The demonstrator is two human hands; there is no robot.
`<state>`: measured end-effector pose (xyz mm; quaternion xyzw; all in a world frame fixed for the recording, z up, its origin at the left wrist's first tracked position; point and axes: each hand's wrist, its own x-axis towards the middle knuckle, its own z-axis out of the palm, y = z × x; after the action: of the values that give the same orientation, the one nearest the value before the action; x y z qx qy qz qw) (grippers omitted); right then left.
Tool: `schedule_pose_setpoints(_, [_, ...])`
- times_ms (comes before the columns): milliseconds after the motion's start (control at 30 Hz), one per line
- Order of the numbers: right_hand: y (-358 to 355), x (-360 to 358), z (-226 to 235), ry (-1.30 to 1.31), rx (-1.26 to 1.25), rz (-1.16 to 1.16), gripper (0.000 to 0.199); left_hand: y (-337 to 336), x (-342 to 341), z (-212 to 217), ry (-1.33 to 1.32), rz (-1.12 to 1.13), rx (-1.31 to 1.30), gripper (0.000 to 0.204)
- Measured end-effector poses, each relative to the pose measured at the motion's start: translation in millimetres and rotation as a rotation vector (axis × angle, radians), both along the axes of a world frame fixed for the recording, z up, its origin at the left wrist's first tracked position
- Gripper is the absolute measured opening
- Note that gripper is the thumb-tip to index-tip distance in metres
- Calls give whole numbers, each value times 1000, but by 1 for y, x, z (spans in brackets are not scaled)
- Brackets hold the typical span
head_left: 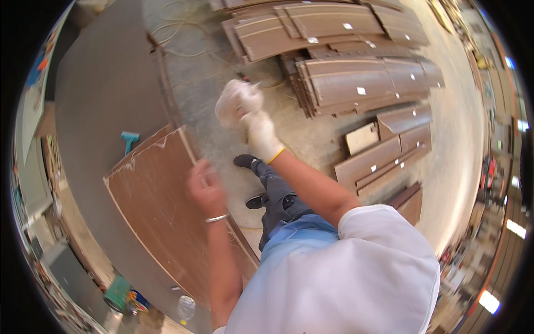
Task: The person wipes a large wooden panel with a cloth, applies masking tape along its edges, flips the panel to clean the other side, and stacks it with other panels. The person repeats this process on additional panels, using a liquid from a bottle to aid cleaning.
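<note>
Right hand: in a white knit glove with a yellow cuff, the right hand (258, 131) is raised over the gap between the tabletop and the stacked panels; its fingers are closed around a crumpled whitish wad.
Whitish wad: the crumpled whitish wad (236, 102) bulges beyond the glove; it is blurred, so whether it is cloth or film cannot be told.
Left hand: bare, the left hand (207, 186) is near the long right edge of the brown panel; motion blur hides whether its fingers are spread or pressed together, and whether it touches the panel cannot be told.
Left wrist: a silvery bracelet (217, 218) circles it.
Brown panel: the brown wood panel (161, 217) lies on the tabletop, left of the person, with pale, ragged edging along its borders.
Tabletop: the dark grey-brown tabletop (92, 106) reaches beyond the far end of the panel.
Scraper: a turquoise scraper (129, 138) lies just beside the panel's far edge.
Bottle: a clear plastic bottle (186, 308) is near the panel's near end.
Floor: stacks of brown boards (356, 83) with small white labels lie on the concrete floor (456, 122), to the right; a pale hose (178, 22) curls beyond the gap.
Feet: dark shoes (245, 161) stand on the floor beside the tabletop.
</note>
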<state>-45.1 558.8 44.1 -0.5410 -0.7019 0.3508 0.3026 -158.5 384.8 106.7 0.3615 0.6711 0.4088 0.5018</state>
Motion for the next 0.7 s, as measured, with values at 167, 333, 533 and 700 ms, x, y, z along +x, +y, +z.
schedule_pose_setpoints(167, [-141, -20, 39, 545, -454, 329, 27, -24, -79, 19, 428, 1162, 204, 31])
schedule_pose_setpoints(333, [-226, -64, 71, 701, -1638, 147, 28, -34, -78, 32, 678, 407, 143, 25])
schedule_pose_setpoints(533, [-110, -69, 47, 545, -1326, -2, 34, -120, -99, 19, 1019, 475, 150, 30])
schedule_pose_setpoints(700, [-102, -87, 31, 43, 483, 583, 57, -237, -99, -75, 1238, 692, -382, 46])
